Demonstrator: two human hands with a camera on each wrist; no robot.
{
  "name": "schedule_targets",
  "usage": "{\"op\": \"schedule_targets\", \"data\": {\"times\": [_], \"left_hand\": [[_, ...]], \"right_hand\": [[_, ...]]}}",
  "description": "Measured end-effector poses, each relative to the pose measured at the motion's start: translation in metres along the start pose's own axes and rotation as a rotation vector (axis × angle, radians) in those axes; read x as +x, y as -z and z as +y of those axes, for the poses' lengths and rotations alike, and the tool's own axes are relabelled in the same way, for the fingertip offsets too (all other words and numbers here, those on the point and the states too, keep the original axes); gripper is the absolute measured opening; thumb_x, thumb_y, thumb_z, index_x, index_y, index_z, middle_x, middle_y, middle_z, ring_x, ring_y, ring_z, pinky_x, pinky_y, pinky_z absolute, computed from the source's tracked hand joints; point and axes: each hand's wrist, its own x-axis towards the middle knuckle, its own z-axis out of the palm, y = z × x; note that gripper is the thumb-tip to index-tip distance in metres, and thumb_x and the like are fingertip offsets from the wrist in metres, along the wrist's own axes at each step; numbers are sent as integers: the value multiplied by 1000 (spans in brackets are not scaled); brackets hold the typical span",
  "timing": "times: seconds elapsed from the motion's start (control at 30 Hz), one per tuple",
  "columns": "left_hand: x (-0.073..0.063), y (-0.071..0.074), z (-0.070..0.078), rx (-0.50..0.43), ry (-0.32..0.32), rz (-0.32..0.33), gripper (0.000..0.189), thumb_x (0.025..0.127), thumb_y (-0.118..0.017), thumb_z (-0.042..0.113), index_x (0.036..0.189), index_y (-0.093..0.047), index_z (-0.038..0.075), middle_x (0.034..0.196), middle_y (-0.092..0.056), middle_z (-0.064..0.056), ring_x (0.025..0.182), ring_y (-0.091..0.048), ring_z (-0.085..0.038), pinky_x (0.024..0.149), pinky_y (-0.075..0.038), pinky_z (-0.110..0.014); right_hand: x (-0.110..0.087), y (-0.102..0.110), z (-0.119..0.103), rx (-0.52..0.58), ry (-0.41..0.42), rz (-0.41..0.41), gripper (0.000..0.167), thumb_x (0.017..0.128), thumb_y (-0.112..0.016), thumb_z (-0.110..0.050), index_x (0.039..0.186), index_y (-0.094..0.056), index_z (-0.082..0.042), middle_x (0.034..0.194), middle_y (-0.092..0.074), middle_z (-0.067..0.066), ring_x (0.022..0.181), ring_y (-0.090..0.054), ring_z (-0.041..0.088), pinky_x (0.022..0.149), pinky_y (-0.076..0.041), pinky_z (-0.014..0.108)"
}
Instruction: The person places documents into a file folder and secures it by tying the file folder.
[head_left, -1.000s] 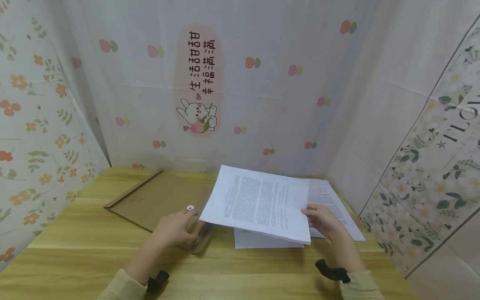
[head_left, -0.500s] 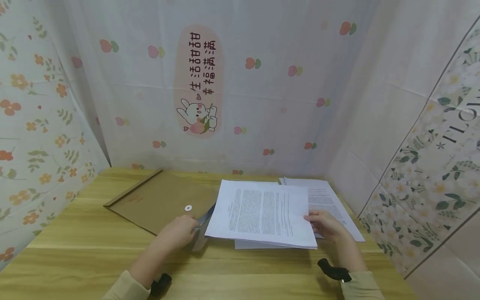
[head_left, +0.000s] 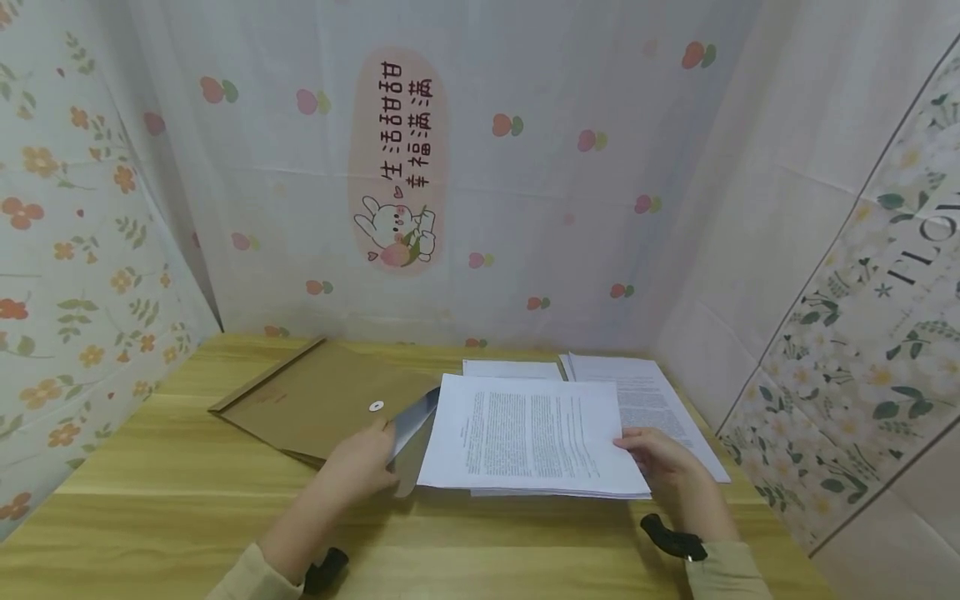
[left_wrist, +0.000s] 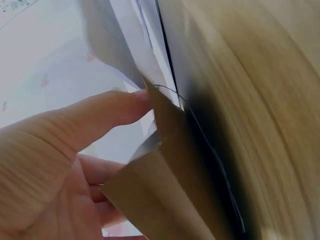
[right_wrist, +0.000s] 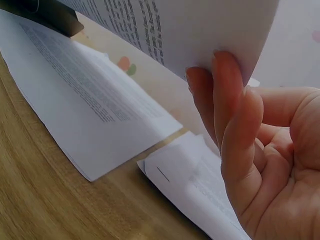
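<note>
A brown kraft paper envelope [head_left: 300,404] with a white round button lies on the left of the table, its mouth toward the right. My left hand [head_left: 360,462] holds the envelope at that mouth, which gapes. In the left wrist view the thumb presses the flap's edge, and the other fingers are partly hidden behind the brown paper [left_wrist: 160,185]. My right hand [head_left: 660,458] pinches several printed sheets [head_left: 525,433] by their right edge. In the right wrist view the sheets [right_wrist: 200,30] are raised off the table. Their left edge is beside the envelope's mouth; the overlap there is unclear.
More printed paper [head_left: 656,400] lies at the right, and another stack [head_left: 510,368] shows behind the held sheets. A thin string [left_wrist: 210,145] hangs from the envelope. Patterned curtains [head_left: 555,183] stand around the wooden table [head_left: 135,475].
The held sheets have come down, nearer me and slightly right, uncovering paper behind them. My left hand has shifted a little and the envelope's mouth has spread wider.
</note>
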Motion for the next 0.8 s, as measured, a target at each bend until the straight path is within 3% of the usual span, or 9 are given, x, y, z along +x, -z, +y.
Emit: {"op": "schedule_targets", "data": {"times": [0.1, 0.23, 0.5, 0.8], "left_hand": [[-1, -1, 2, 14, 19, -21, 82, 61, -84, 17, 127, -47, -15, 116, -51, -20, 92, -56, -29, 67, -52, -43], [-3, -4, 4, 36, -1, -22, 98, 59, -90, 23, 133, -40, -17, 128, -46, -27, 109, -53, -39, 70, -54, -47], [-4, -7, 5, 70, -4, -27, 109, 57, -93, 27, 138, -34, -16, 140, -36, -31, 125, -41, -45, 80, -51, -55], [-3, -7, 6, 92, -6, -3, 111, 56, -93, 32, 139, -35, -14, 139, -37, -29, 125, -42, -43, 79, -50, -56]], "right_hand": [[0, 1, 3, 17, -12, -6, 21, 97, -47, -5, 104, -68, -7, 94, -70, 7, 85, -68, 19, 73, -56, 31], [0, 2, 5, 12, -34, -7, 21, 96, -48, -5, 101, -68, -7, 93, -70, 7, 84, -68, 19, 73, -56, 31], [3, -4, 7, 50, -34, 34, 19, 96, -50, -5, 101, -68, -7, 91, -70, 6, 83, -68, 18, 72, -56, 31], [9, -20, 3, 96, -19, 73, 14, 96, -50, -5, 102, -63, -6, 92, -68, 4, 83, -66, 15, 74, -55, 30]]}}
